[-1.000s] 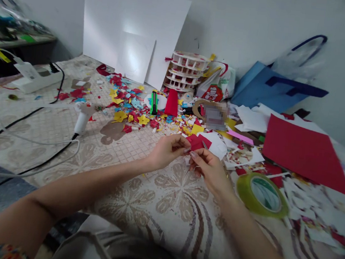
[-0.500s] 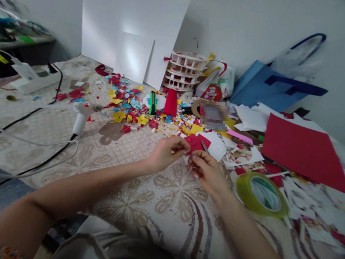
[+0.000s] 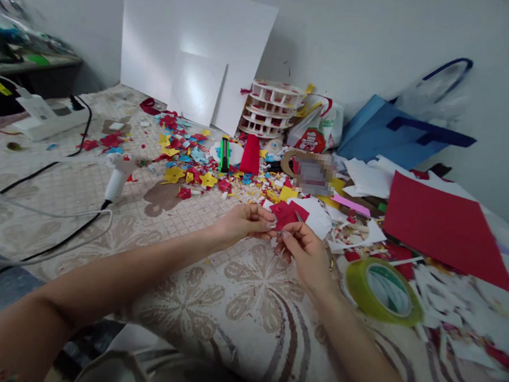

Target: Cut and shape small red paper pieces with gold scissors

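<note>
Red paper (image 3: 286,212) edge beyond hands (image 3: 238,223) (image 3: 310,255); fingers (image 3: 261,212) apparently pinching tiny piece (image 3: 279,230); tablecloth (image 3: 237,299) stretches nearside.

Scattered paper cutouts (image 3: 198,155) suggest a craft workspace.

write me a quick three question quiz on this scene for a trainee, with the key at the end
1. True or false: the tape roll lies to the right of the right hand.
2. Which is closest to the left hand? a) power strip b) small red pieces c) upright white panel
3. Put in order across the picture, left to right: blue bag, glue gun, tiered white structure.

Key: 1. true 2. b 3. glue gun, tiered white structure, blue bag
</note>
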The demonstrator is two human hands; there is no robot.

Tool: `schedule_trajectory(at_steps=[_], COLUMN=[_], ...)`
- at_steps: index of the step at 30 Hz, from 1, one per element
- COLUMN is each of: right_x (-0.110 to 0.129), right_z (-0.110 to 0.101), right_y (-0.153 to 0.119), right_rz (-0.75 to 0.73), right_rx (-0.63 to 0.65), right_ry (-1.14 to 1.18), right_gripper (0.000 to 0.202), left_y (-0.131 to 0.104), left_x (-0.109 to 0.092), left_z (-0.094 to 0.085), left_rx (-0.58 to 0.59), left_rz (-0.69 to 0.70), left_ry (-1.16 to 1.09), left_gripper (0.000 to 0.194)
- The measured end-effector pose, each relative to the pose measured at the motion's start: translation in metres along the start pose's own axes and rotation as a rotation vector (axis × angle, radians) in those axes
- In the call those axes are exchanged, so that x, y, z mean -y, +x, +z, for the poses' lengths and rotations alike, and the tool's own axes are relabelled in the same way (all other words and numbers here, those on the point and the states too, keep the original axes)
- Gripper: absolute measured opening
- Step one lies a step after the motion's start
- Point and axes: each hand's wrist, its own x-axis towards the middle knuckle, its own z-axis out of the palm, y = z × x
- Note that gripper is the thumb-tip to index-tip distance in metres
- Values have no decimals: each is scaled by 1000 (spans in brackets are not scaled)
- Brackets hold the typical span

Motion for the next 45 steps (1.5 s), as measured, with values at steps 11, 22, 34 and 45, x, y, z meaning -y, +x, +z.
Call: schedule_trajectory(at_steps=[11,22,34,45], right_x=[0,3,1,-5], right_z=[4,8,7,7], right_y=[0,-1,-3,-4], right_rz=[42,177,195,20], right_rx=[-70,-46,13,-30], right_ry=[81,231,285,-76], right_gripper=[20,17,20,21], left_y=[1,-11,-12,-4], left_x=[9,9,9,11], left_z=[1,7,6,3], left_rx=[-78,-167,-126,-114], left_rz=[358,820,824,515], left_ry=[376,910,949,610], left_gripper=[15,8,8,13])
